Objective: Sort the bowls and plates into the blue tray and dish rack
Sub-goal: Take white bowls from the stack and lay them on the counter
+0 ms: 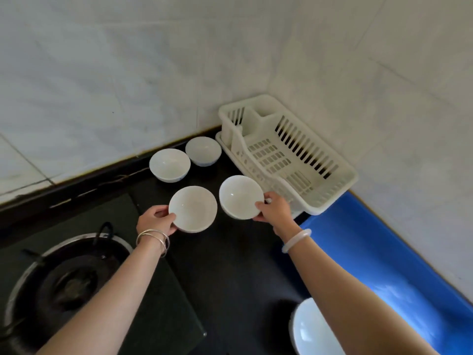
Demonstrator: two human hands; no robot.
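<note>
A: Where are the bowls?

B: The right bowl (240,197) is held above the dark counter (230,265), just beside the near-left corner of the dish rack (289,155). The left bowl (192,208) is just to its left, rims close but apart. I cannot tell whether that one is lifted or resting.

A: And the grips?

B: The right hand (275,207) pinches the right bowl's near-right rim, thumb over the edge, fingers beneath. The left hand (156,219) clamps the left bowl's near-left rim the same way.

A: Which way do they point?

B: Both mouths face up, the right one seemingly tipped a little toward the person. They are round, so there is no long axis to line up.

A: What does the next move turn on?

B: The rack lies far and right of the right bowl, the blue tray (371,252) near and right. The right hand is nearer both, I judge.

A: Anything else?

B: A third bowl (169,165) and a fourth bowl (203,151) stand by the far wall. A white dish (309,329) lies at the near edge, and there is a stove burner (69,280) at near left.
</note>
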